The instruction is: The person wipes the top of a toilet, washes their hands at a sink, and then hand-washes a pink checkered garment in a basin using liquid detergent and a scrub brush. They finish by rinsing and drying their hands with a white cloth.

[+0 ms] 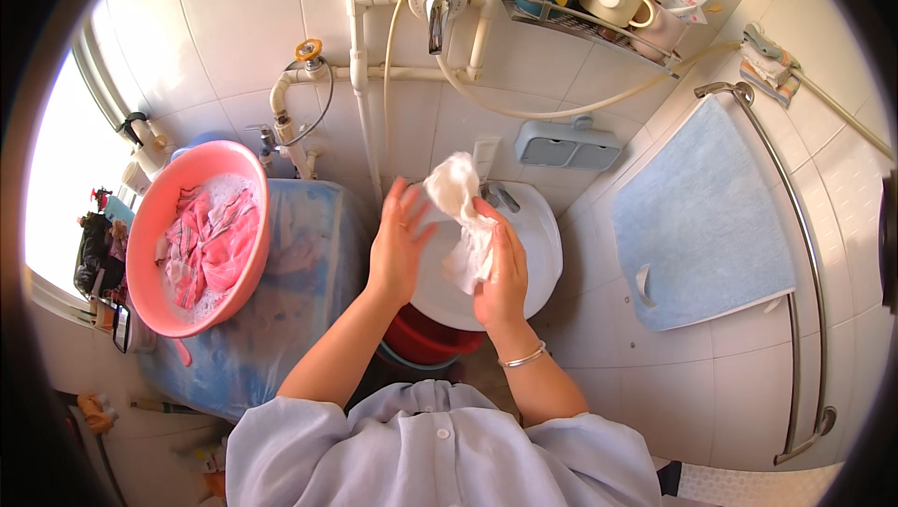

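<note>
A crumpled white wet cloth point(468, 226) hangs over the white washbasin point(544, 254), gripped in my right hand point(504, 261) between thumb and fingers. Just to its left, my left hand point(398, 244) is raised with its fingers spread and slightly blurred, apart from the cloth. Behind the cloth a metal faucet point(501, 197) is partly visible. Farther left, a pink plastic basin point(258, 261) holds pink and striped clothes point(210, 247) in sudsy water.
The pink basin rests on a blue plastic-covered surface point(302, 247). Red tubs point(428, 338) stand below the washbasin. A wall rack point(596, 33) bears mugs. A light blue towel point(701, 226) hangs by a metal rail point(800, 226) at right. A hose point(533, 113) loops along the wall.
</note>
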A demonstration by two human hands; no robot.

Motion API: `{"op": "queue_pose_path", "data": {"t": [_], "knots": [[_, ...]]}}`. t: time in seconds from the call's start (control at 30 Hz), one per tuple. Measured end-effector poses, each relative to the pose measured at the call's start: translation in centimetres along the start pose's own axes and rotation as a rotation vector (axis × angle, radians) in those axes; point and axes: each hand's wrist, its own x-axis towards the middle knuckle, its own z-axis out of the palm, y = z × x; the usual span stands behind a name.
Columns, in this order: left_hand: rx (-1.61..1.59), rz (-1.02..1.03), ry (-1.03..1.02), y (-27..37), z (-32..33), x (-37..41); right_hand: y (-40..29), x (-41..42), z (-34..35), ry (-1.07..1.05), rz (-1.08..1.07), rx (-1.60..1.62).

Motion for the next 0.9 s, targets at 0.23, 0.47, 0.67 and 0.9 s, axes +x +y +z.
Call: {"op": "queue_pose_path", "data": {"t": [0.23,0.47,0.67,0.9], "knots": [[0.516,0.485,-0.280,0.0,-0.3,0.4,-0.7,-1.0,1.9,-0.351,0.379,0.351],[1.043,0.708,-0.712,3.4,4.7,-2.8,2.6,1.2,-4.7,-0.847,-0.128,-0.631],[1.588,0.700,-0.893,0.5,5.6,-3.5,1.7,2.5,-3.9,-1.184,-0.369,-1.117],[1.477,1.178,-0.726,-3.2,5.5,-3.6,0.9,7.6,1.1,-0.205,0.494,0.256]]}}
